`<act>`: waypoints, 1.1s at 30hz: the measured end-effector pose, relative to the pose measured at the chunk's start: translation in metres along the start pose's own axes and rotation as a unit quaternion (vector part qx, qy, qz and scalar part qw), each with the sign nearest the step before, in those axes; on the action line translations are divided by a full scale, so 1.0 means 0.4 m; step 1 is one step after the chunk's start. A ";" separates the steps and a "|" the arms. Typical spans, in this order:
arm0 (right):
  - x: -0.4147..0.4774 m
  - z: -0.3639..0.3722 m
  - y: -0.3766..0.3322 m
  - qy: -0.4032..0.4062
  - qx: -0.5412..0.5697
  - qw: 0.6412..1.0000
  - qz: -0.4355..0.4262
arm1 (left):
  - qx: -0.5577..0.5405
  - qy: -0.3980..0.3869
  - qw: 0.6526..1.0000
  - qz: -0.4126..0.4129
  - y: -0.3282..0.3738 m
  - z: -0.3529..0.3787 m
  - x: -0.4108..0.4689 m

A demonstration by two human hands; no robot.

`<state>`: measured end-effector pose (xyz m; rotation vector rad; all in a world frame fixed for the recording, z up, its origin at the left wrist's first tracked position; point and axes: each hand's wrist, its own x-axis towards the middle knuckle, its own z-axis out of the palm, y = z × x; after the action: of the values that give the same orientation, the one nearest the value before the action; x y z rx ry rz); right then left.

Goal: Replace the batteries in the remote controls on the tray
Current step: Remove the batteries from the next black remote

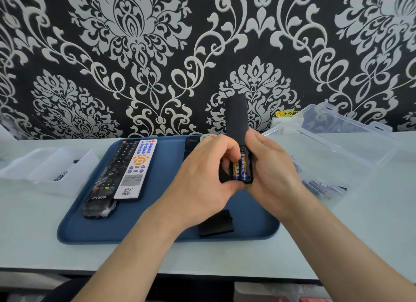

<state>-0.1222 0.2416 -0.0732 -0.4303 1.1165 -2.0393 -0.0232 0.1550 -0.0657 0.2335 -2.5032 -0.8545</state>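
I hold a black remote (236, 119) upright above the blue tray (162, 220), its back facing me with the battery bay uncovered. Two blue-and-gold batteries (240, 167) sit side by side in the bay. My right hand (270, 173) grips the remote's right side. My left hand (204, 178) curls around its left side, fingertips at the left battery. The remote's black cover (216, 223) lies on the tray under my wrists. A black remote (108, 178) and a white remote (136, 169) lie on the tray's left part.
Two more remotes (198, 140) peek out behind my left hand. A clear compartment box (47, 169) stands left of the tray. An open clear box (337, 139) at right holds several dark batteries (315, 184). Patterned wall close behind; table edge near me.
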 end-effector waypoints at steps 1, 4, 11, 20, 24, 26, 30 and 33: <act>0.001 0.000 0.001 0.001 0.008 1.000 0.003 | -0.001 0.005 1.000 -0.001 -0.002 0.000 0.002; 0.006 -0.004 0.007 0.008 0.010 1.000 0.010 | 0.000 0.004 1.000 -0.011 -0.005 -0.006 0.007; -0.001 0.004 0.022 0.007 -0.017 1.000 0.009 | 0.006 -0.026 0.999 -0.041 -0.010 -0.009 0.015; 0.001 0.004 0.024 0.006 0.001 1.000 0.024 | -0.065 -0.031 0.997 -0.028 -0.007 -0.012 0.022; 0.006 -0.007 0.025 -0.018 0.041 0.998 0.054 | -0.203 0.019 0.977 -0.060 -0.007 0.000 0.025; 0.009 -0.012 0.024 -0.017 0.039 0.997 0.068 | -0.282 0.043 0.954 -0.089 -0.003 0.004 0.025; 0.005 -0.021 0.000 -0.011 -0.098 0.994 0.053 | -0.440 0.093 0.887 -0.103 -0.007 -0.021 0.033; -0.002 -0.032 -0.033 -0.067 -0.299 0.952 0.003 | -0.238 0.143 0.959 -0.052 -0.021 -0.051 0.032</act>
<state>-0.1355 0.2538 -0.0693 -0.8476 1.6387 -1.6040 -0.0242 0.1338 -0.0518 0.3003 -1.9659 -1.3318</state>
